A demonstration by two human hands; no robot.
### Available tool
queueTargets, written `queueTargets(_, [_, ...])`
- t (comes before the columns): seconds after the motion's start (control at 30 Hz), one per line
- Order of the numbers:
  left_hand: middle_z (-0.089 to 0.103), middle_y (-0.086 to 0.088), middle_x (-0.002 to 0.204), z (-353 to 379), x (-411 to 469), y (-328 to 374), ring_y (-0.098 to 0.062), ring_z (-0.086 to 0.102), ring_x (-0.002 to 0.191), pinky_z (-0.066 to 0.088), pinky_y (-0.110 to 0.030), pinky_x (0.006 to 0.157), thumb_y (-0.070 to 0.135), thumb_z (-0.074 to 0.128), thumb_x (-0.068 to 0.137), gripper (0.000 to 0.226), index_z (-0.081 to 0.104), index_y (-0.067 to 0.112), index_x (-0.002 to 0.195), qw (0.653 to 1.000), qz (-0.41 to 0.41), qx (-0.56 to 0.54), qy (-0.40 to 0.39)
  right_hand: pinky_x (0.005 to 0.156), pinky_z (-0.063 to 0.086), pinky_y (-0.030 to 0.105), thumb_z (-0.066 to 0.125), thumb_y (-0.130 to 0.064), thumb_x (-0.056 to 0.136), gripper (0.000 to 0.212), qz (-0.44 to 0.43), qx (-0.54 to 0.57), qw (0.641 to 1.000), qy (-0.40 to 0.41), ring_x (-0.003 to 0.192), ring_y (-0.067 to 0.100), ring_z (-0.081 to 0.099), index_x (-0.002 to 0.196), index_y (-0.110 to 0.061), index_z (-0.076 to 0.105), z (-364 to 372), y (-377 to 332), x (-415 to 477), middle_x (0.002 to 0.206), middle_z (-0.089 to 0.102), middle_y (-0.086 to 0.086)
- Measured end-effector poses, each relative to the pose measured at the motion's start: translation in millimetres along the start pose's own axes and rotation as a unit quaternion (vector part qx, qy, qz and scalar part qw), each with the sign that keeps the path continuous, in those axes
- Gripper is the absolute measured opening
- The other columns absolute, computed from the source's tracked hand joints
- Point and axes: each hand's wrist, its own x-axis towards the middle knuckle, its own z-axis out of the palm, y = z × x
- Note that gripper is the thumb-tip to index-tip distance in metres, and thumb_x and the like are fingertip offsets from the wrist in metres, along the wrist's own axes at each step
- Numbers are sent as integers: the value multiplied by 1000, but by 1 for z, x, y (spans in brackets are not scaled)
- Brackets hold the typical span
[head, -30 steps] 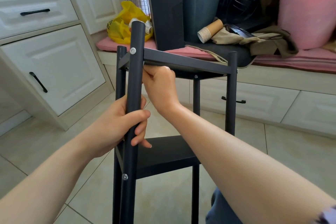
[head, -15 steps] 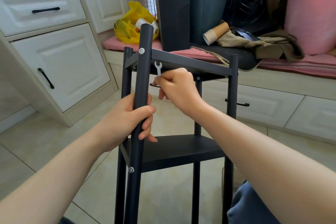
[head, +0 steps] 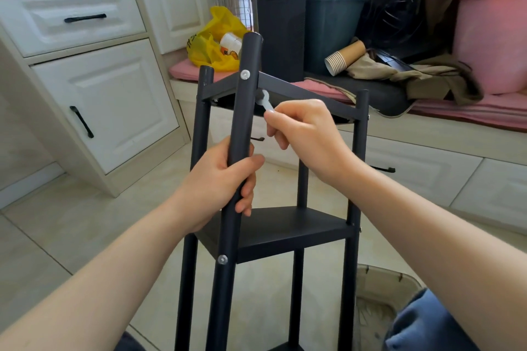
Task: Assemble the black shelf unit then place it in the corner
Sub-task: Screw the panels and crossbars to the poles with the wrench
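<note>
The black shelf unit (head: 285, 229) stands upright on the tiled floor right in front of me, with an upper shelf frame and a lower shelf between black round posts. My left hand (head: 225, 179) grips the near front post (head: 242, 111) about halfway between the two shelves. My right hand (head: 305, 134) pinches a small silver flat wrench (head: 264, 101), whose head sits against the inner side of that post just under the top frame, behind a silver bolt head (head: 245, 74). A second bolt head (head: 222, 259) shows at the lower shelf.
White cabinets with black handles (head: 85, 88) stand at left. A window bench behind the unit carries a yellow bag (head: 211, 45), a black computer tower (head: 279, 14), paper cups (head: 342, 58), clothes and a pink tub (head: 490, 37). A beige basket (head: 382, 293) sits by my right knee.
My right hand came out from under the top frame with the wrench and now sets its head against the front post. The view has shifted slightly. My left hand keeps its grip.
</note>
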Motion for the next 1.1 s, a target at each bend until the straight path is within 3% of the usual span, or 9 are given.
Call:
queueTargets(0.13, [48, -2, 52, 1, 3, 1, -18, 44, 38, 51, -31, 48, 21, 57, 103, 16, 47, 17, 92, 1000, 5, 13, 12, 68, 48, 34, 53, -13, 99, 32, -1, 60, 998, -23, 64, 14, 54, 74, 3, 66, -5, -4, -3, 66, 59, 9])
queueTargets(0.27, [49, -1, 52, 10, 7, 3, -17, 44, 36, 49, -30, 45, 19, 57, 102, 25, 58, 35, 82, 1000, 15, -11, 17, 74, 51, 26, 53, -18, 100, 28, 19, 110, 993, -45, 81, -3, 59, 80, -13, 72, -6, -8, -4, 85, 68, -12])
queueTargets(0.37, [52, 0, 53, 20, 10, 5, -15, 46, 37, 50, -29, 45, 19, 56, 102, 10, 54, 24, 93, 999, 29, 5, 24, 78, 49, 24, 55, -20, 99, 26, 32, 136, 990, -33, 90, -7, 62, 82, -18, 75, -8, -10, -4, 93, 71, -15])
queueTargets(0.53, [52, 0, 53, 35, 14, 9, -15, 47, 38, 51, -30, 47, 22, 60, 101, 13, 52, 12, 99, 999, 27, 2, 32, 94, 54, 37, 56, -17, 98, 25, 46, 175, 983, -17, 104, 13, 66, 83, -14, 76, -13, -10, -2, 103, 74, 0])
queueTargets(0.67, [57, 2, 57, 44, 14, 13, -17, 57, 47, 57, -31, 55, 25, 66, 98, 16, 54, 15, 103, 1000, 13, 9, 16, 87, 58, 36, 55, -14, 98, 24, 49, 215, 975, -7, 99, 26, 70, 85, -5, 73, -18, -8, -4, 102, 73, 12])
queueTargets(0.77, [65, 5, 65, 46, 7, 12, -15, 68, 60, 59, -25, 60, 25, 73, 92, 24, 55, 22, 108, 999, -13, 44, 1, 78, 58, 38, 53, -10, 99, 24, 60, 250, 966, -15, 99, 33, 70, 84, -1, 70, -24, -5, -6, 107, 69, 20])
queueTargets(0.83, [70, 11, 75, 45, -2, 7, -8, 71, 73, 57, -17, 63, 30, 76, 88, 26, 57, 31, 106, 996, -28, 88, 1, 85, 59, 44, 52, -9, 99, 25, 72, 274, 959, -19, 101, 36, 69, 82, -2, 68, -29, -2, -6, 110, 69, 20])
queueTargets(1.0, [60, 22, 93, 44, -36, -4, 5, 59, 91, 52, -15, 73, 44, 76, 83, 33, 50, 48, 103, 959, 4, 282, 31, 95, 53, 55, 51, -13, 101, 27, 96, 305, 947, -22, 107, 35, 68, 83, -5, 70, -37, 7, -5, 107, 70, 12])
queueTargets(1.1, [51, 26, 100, 46, -58, -8, 12, 51, 97, 46, -8, 75, 40, 81, 78, 52, 44, 52, 112, 950, 19, 301, 83, 95, 52, 57, 51, -13, 101, 27, 101, 318, 942, -23, 109, 35, 67, 85, -5, 71, -37, 10, -6, 110, 69, 11])
